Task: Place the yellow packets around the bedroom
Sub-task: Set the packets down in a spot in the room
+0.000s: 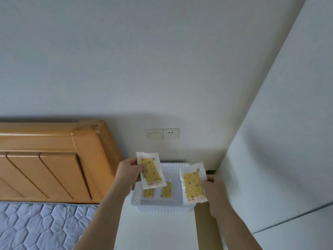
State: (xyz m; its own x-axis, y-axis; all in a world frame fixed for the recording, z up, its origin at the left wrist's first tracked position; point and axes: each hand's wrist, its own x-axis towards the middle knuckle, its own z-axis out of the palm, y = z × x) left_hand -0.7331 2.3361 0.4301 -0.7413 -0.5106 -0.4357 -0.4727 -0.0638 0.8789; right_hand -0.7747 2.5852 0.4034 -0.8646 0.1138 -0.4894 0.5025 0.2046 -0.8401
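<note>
Left hand [128, 171] holds one yellow packet [150, 170] above the white basket [158, 204], grip clamped on its left edge. Right hand [213, 186] holds a second packet [193, 183] at the basket's right rim, grip clamped on its right edge. Two more packets [166, 190] lie inside the basket. The basket sits on a white worktop [155, 230] beside the bed [41, 226], below a wall socket [170, 134].

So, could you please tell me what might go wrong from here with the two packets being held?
1. Each hand, left and right, pinches its yellow patterned packet in a clear wrapper () by one edge only; either might slip.
2. A dropped one would likely fall into the white perforated plastic basket among the packets there.
</note>
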